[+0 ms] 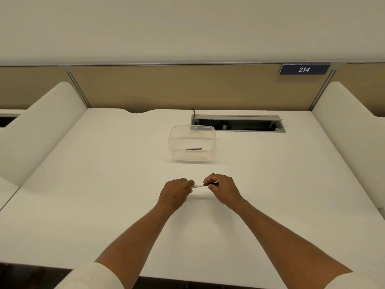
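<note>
A thin pen (199, 186) with a pale barrel and a dark right end is held level just above the white desk (104, 184). My left hand (175, 193) grips its left end with curled fingers. My right hand (221, 189) pinches the dark right end. Beyond the hands stands a clear plastic container (191, 142) with a small dark stick-like item (193, 149) lying inside it.
An open cable tray (239, 124) is sunk into the desk at the back right, with a black cable beside it. White side dividers (41, 130) flank the desk. A tan back panel carries a blue sign (304, 69) reading 214.
</note>
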`<state>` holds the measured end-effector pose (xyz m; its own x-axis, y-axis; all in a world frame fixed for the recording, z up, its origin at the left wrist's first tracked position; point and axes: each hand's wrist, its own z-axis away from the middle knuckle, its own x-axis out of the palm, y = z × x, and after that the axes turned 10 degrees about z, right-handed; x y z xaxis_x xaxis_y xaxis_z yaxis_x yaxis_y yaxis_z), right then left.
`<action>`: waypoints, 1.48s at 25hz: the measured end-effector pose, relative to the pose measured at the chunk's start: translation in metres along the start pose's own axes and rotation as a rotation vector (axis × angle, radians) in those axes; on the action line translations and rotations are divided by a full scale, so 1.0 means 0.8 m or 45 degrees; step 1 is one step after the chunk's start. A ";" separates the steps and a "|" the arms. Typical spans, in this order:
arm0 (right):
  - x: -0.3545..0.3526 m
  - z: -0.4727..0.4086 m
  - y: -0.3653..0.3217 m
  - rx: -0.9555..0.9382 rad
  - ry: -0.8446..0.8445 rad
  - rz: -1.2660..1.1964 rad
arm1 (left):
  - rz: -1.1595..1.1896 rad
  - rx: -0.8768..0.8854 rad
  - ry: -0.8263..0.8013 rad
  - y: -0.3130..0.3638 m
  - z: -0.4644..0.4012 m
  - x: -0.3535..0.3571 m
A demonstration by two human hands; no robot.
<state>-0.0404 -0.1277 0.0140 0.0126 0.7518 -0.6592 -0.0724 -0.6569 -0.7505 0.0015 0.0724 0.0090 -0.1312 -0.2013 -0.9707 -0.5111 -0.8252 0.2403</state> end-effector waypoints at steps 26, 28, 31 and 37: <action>0.000 0.003 -0.011 -0.017 0.023 0.050 | -0.035 0.005 0.021 0.006 0.008 -0.015; 0.000 0.004 -0.010 -0.009 0.023 0.046 | -0.036 0.003 0.023 0.006 0.009 -0.015; 0.001 0.006 -0.012 -0.033 0.013 0.068 | -0.031 0.009 0.021 0.009 0.009 -0.015; -0.001 0.008 -0.010 -0.055 -0.017 0.014 | -0.048 0.007 0.021 0.010 0.011 -0.014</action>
<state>-0.0464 -0.1224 0.0207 -0.0016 0.7448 -0.6672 -0.0292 -0.6670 -0.7445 -0.0086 0.0726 0.0220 -0.0975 -0.1788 -0.9790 -0.5201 -0.8296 0.2033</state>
